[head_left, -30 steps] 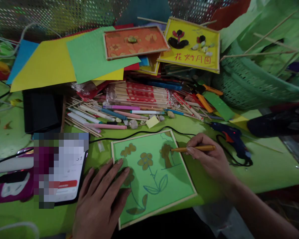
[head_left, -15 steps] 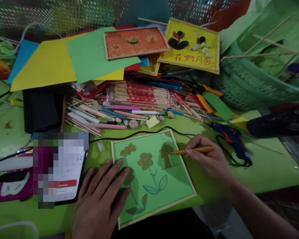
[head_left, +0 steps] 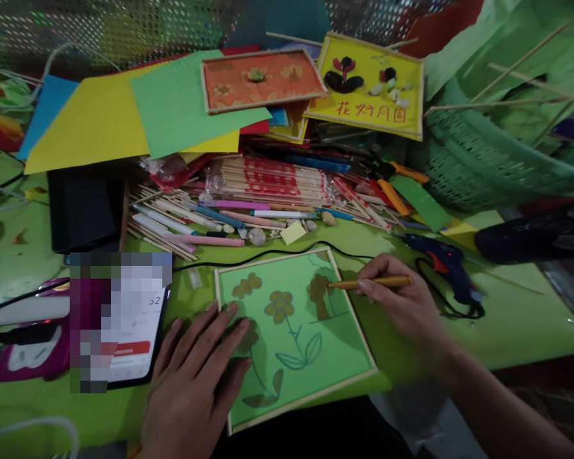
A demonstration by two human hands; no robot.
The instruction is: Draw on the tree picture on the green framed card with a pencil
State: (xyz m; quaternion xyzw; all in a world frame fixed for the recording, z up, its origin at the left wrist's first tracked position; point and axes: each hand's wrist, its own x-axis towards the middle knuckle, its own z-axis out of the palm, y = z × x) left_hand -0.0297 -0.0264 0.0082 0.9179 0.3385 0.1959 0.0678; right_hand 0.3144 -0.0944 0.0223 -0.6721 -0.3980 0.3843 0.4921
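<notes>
Right of the green framed card [head_left: 337, 354] we've got bare bench [head_left: 516, 335] past the right hand [head_left: 396, 301], though the glue gun [head_left: 435, 248] kinda crowds it. Behind the card, a cable [head_left: 316, 243] and stick bundle [head_left: 268, 180] block us; left, it's the left hand [head_left: 196, 370], then a phone [head_left: 138, 322].

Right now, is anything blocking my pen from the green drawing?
Nothing visible does: the brown pen in your right hand passes over the green drawing's right wooden edge, its tip by the brown tree shape.
</notes>
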